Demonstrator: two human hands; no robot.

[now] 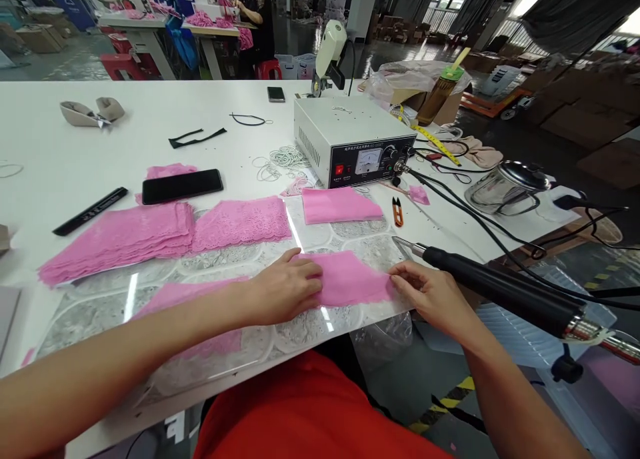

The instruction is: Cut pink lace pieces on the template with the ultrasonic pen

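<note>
A small piece of pink fabric (353, 279) lies on the clear mat at the table's front edge. My left hand (287, 287) rests palm down on its left end, fingers stretched out over the cloth. At the right corner, my right hand (430, 291) pinches the fabric's edge between thumb and fingers. Just above that hand is a black-handled tool (500, 285) with a metal tip, pointing left. Another pink fabric piece (340, 205) lies behind, and more pink cloth (215, 342) is partly hidden under my left forearm.
A stack of pink fabric (125, 239) and a lace-edged piece (243, 224) lie left, near a black phone (183, 186). Behind stands a control box (350, 139) with cables running right. Thread snips (397, 212) and a glass jar (505, 187) are on the right. A person (257, 22) sits beyond.
</note>
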